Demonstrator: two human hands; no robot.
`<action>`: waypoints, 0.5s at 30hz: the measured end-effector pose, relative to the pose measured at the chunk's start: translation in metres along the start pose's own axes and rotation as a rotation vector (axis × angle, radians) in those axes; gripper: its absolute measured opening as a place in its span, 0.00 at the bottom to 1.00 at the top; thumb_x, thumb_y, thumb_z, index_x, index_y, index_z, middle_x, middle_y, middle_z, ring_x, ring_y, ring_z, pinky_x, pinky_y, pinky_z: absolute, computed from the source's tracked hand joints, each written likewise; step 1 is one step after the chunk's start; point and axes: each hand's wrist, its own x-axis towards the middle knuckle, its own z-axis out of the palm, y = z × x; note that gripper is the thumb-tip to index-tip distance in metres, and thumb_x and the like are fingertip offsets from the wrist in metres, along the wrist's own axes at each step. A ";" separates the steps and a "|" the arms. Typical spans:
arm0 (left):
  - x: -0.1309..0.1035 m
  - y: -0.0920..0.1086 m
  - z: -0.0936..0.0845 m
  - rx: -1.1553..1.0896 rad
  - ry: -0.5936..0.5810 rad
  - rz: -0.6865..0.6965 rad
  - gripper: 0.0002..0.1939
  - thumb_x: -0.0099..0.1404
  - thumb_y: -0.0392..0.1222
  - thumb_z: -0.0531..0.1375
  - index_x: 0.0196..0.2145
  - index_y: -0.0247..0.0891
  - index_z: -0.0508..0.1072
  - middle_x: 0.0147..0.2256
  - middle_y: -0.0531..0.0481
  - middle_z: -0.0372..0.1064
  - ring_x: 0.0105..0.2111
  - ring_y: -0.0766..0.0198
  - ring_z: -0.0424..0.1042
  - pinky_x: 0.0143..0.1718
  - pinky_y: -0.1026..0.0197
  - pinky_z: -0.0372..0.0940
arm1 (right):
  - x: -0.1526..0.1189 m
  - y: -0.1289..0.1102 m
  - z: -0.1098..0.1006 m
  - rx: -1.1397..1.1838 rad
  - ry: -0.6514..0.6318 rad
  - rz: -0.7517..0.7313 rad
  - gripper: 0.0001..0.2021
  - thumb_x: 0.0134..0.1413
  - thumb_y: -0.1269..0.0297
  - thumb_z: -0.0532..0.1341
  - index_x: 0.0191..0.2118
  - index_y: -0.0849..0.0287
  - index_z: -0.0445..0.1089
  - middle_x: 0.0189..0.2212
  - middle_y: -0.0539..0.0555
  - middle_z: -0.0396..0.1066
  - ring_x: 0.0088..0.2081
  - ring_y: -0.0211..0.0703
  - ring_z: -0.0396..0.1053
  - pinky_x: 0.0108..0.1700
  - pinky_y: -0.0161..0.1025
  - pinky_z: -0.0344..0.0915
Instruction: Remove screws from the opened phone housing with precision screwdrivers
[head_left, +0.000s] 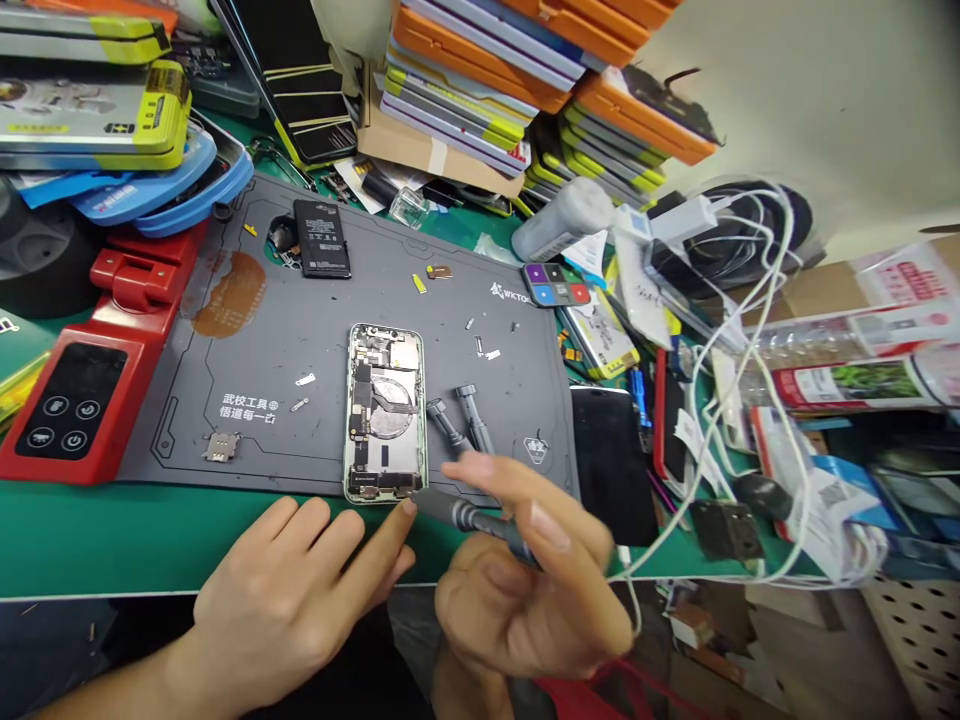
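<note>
An opened phone [386, 410] lies on the dark grey mat [277, 330], its inner parts showing. My right hand [532, 570] holds a grey screwdriver [480, 522], whose front end is close to the phone's lower right corner. At the phone's bottom edge, my left hand [300, 580] has its index fingertip beside that corner; the other fingers are curled and nothing shows between them. Two more screwdrivers [474, 415] rest on the mat right of the phone. A black battery [322, 238] lies near the mat's top, and a small metal piece [223, 447] at its lower left.
A red device [71, 400] stands at the left. Stacked boxes [480, 80] line the back. To the right are a black phone [615, 465], a white bottle [562, 220] and tangled white cables [784, 240]. Small metal bits [306, 380] are scattered on the mat.
</note>
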 end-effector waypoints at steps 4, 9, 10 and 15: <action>0.001 0.001 0.000 0.000 0.007 -0.028 0.14 0.78 0.34 0.62 0.59 0.30 0.76 0.28 0.55 0.65 0.29 0.59 0.59 0.33 0.52 0.52 | -0.001 -0.002 0.003 0.008 -0.021 -0.010 0.22 0.77 0.73 0.57 0.70 0.53 0.68 0.39 0.54 0.81 0.37 0.42 0.80 0.37 0.45 0.83; 0.006 0.001 -0.001 0.005 -0.018 -0.045 0.13 0.81 0.33 0.59 0.58 0.32 0.77 0.27 0.55 0.65 0.29 0.59 0.58 0.33 0.53 0.51 | -0.002 -0.001 0.004 0.029 -0.052 -0.059 0.28 0.70 0.78 0.64 0.72 0.60 0.64 0.40 0.53 0.78 0.37 0.41 0.81 0.35 0.40 0.83; 0.007 0.001 -0.001 0.003 -0.019 -0.053 0.13 0.81 0.34 0.58 0.58 0.32 0.77 0.27 0.55 0.65 0.29 0.59 0.58 0.33 0.53 0.52 | -0.003 -0.002 0.003 0.027 -0.048 -0.051 0.31 0.68 0.80 0.65 0.72 0.60 0.63 0.40 0.52 0.78 0.37 0.39 0.81 0.34 0.38 0.83; 0.011 0.002 -0.004 0.029 -0.006 -0.075 0.14 0.81 0.38 0.60 0.61 0.36 0.77 0.26 0.58 0.65 0.28 0.61 0.59 0.34 0.54 0.53 | -0.011 -0.008 -0.009 0.095 0.013 0.127 0.33 0.72 0.81 0.57 0.76 0.51 0.54 0.46 0.52 0.74 0.36 0.37 0.77 0.33 0.38 0.84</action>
